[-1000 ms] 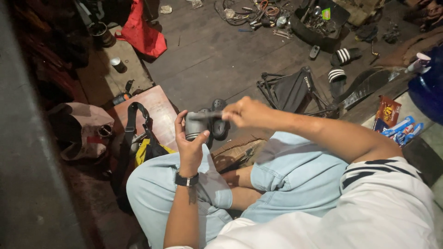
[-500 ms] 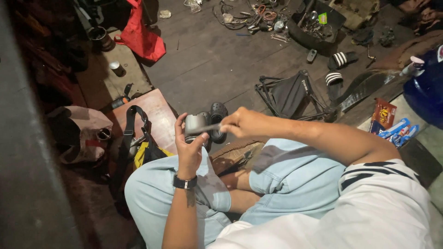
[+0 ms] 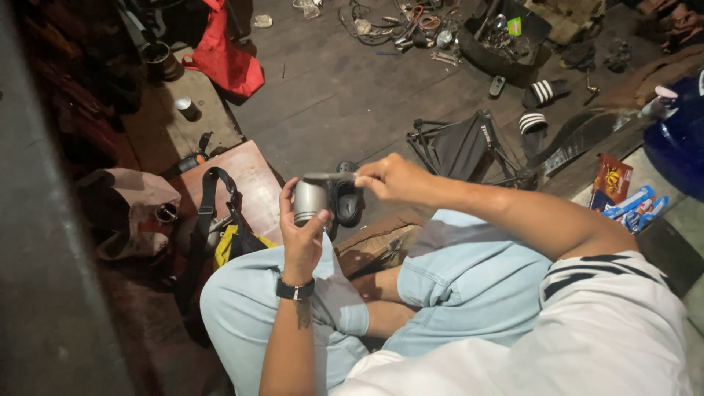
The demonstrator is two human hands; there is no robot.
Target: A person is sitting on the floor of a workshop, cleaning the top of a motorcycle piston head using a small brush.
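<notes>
Just left of the frame's centre, the left hand wraps its fingers around a grey metal cylinder, holding it upright above the knees. The right hand pinches the end of a thin flat tool between thumb and fingertips, laying it across the cylinder's top rim. To do this well, I judge the left grip should stay firm and the tool level on the rim (a slip would send it towards the left thumb). A black shoe lies just behind the cylinder. A red cloth sits at upper left, a folded black stool right of centre, striped sandals beyond, and tangled parts along the top edge; nothing crowds the hands.
</notes>
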